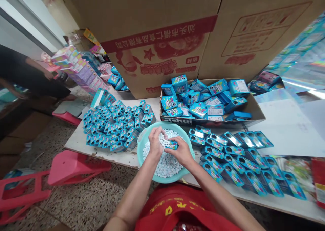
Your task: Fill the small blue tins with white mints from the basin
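My left hand [155,143] is cupped around a heap of small white candies [164,141]. Close beside it, my right hand [182,152] grips a small blue candy box [173,145], its end against the candies in the left palm. Both hands are over a light-blue plastic basin [141,156], where many more white candies [166,168] lie. To the right of the basin, several blue boxes with round dark holes [233,174] lie in rows. On the left, a dense group of similar blue boxes [119,126] stands on the table.
Behind the basin, a low carton [254,112] is heaped with blue boxes. A tall cardboard box [162,28] rises at the back. Pink stools [68,166] stand at left on the speckled floor. Another person [27,68] is at far left, near stacked pastel boxes [78,68].
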Demonstrator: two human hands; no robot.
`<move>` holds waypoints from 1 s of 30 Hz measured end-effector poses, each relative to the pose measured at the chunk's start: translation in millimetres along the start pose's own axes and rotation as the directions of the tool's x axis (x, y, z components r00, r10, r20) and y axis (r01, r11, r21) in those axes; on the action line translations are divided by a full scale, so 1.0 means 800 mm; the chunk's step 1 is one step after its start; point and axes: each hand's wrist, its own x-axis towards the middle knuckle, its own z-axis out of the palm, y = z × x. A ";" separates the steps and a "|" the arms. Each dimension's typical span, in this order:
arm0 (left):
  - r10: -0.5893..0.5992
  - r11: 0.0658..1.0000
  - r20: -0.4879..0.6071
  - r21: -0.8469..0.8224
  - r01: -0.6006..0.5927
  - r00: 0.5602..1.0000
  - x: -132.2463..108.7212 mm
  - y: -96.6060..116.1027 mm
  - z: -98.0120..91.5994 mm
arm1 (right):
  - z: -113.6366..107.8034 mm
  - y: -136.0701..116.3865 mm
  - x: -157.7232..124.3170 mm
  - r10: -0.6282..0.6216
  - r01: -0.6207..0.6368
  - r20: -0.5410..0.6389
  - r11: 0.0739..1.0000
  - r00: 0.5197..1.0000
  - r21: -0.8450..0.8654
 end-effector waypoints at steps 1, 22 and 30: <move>-0.003 1.000 0.003 -0.001 0.003 1.000 0.000 0.000 0.000 | 0.000 0.000 0.000 0.004 -0.004 -0.002 1.000 1.000 0.004; 0.064 0.994 0.039 0.082 -0.067 0.997 -0.007 0.006 0.002 | -0.001 -0.005 0.003 -0.037 0.036 0.024 0.998 0.999 0.045; 0.058 0.995 -0.011 0.084 -0.057 0.998 -0.005 0.011 0.003 | -0.005 -0.006 0.001 -0.026 0.025 0.023 0.999 0.999 0.042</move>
